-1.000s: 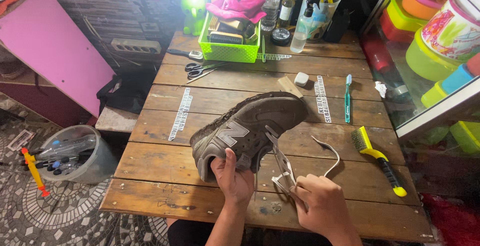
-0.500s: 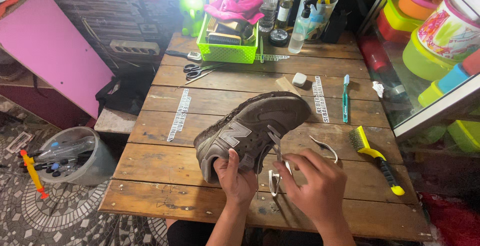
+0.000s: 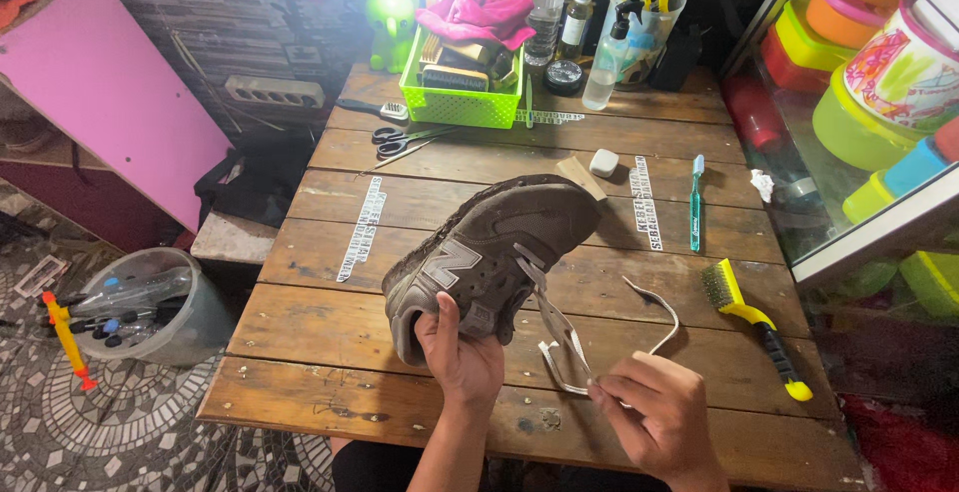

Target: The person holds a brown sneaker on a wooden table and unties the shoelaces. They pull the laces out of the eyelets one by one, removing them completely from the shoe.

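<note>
- Left hand [image 3: 462,357] grips a grey shoe [image 3: 489,257] at its heel, above the wooden worktop [image 3: 320,352].
- Right hand [image 3: 659,417] pinches the shoe's lace [image 3: 559,337], right of the shoe.
- Yellow brush [image 3: 754,317] lies further right.

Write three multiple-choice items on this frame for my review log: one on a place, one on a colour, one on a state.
1. Where do the scissors lie?
A. in front of the green basket
B. inside the bucket
C. under the shoe

2. What colour is the handle of the wire brush?
A. red
B. yellow
C. white

3. How is the shoelace now?
A. fully threaded and tied
B. lying apart from the shoe
C. partly pulled out, held by the right hand

Answers:
1 A, they rest on the plank just before the basket.
2 B, handle and head are yellow.
3 C, it runs from the grey shoe, gripped by the left hand, to the right fingers.
</note>
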